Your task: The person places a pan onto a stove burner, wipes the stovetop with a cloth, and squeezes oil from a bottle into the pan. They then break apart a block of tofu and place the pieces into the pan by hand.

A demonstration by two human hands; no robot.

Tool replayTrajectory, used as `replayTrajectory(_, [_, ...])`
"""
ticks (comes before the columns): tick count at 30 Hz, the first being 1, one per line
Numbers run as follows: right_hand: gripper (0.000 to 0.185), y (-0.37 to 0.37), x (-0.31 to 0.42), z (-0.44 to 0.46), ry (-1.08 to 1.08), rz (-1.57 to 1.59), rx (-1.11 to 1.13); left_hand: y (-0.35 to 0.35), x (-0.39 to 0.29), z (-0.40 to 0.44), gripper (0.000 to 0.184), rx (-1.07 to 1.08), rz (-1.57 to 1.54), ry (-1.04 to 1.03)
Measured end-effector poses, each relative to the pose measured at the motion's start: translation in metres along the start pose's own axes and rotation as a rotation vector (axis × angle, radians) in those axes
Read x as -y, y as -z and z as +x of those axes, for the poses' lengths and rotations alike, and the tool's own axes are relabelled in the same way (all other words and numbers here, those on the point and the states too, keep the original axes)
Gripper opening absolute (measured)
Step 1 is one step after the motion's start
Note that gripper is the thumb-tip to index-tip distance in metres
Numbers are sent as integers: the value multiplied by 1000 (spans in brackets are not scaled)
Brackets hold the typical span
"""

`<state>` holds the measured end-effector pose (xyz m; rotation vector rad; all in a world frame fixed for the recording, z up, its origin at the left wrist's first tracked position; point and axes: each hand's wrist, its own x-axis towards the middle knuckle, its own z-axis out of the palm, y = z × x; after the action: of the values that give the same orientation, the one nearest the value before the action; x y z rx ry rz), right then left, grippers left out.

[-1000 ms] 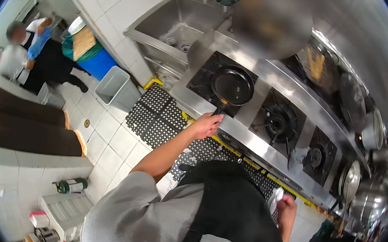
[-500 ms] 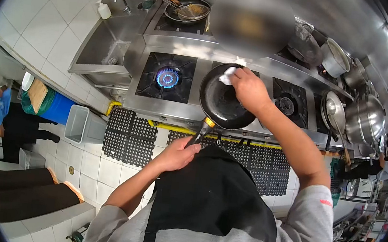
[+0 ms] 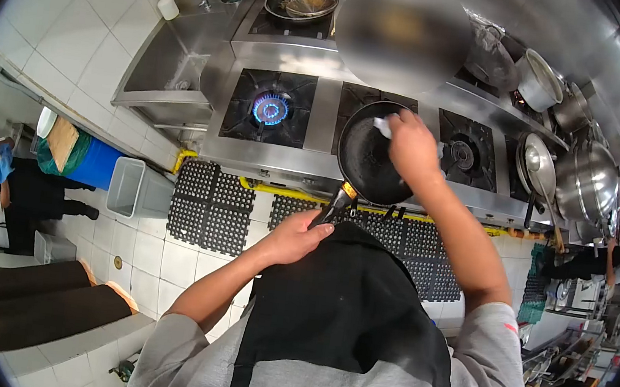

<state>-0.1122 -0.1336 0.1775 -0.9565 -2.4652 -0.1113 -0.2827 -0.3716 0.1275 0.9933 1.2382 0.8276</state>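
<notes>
My left hand (image 3: 297,236) is wrapped round the dark handle of a black frying pan (image 3: 366,158). The pan is held in front of the stove, tilted so its inner face shows to me. Against the pan's upper right inside, my right hand (image 3: 412,145) pinches a white paper or cloth wad (image 3: 383,127), partly hidden by the fingers. To the left of the pan, a lit burner (image 3: 270,109) shows a ring of blue flame with nothing on it.
A steel sink (image 3: 178,75) stands left of the stove (image 3: 276,155). Behind are a pan with strainers (image 3: 305,3) and a white pot (image 3: 540,82). Several steel pans and a large pot (image 3: 586,183) sit at right. A grey bin (image 3: 138,189) stands on the floor; people appear at both sides.
The pan has shifted a little to the right, with both hands moving along with it. My right hand and the white wad remain at the pan's inner face.
</notes>
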Motion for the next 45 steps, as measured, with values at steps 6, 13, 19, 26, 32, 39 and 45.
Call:
replayTrajectory(6, [9,-13,25,-57,-62,362,251,-7,-7,10,20,-7,-21,13])
replayTrajectory(13, [14,-37,11,-45,-8,184,110,5,-2,14,14,29,-54,-48])
replayTrajectory(19, [17,-27,14,-4,198,162,42,17,-8,13,16,63,36,-70])
replayTrajectory(26, [22,-27,7,-41,-37,86,392,27,13,21,18,-48,-71,-85])
replayTrajectory(32, [10,-89,58,-12,-656,1298,338,40,16,21,21,-96,169,-166])
replayTrajectory(39, [20,-31,71,16,-951,1873,336,81,58,26,26,-268,-268,109])
replayTrajectory(45, [40,-17,29,-54,-1072,1843,284,165,107,81,34,-538,-296,126])
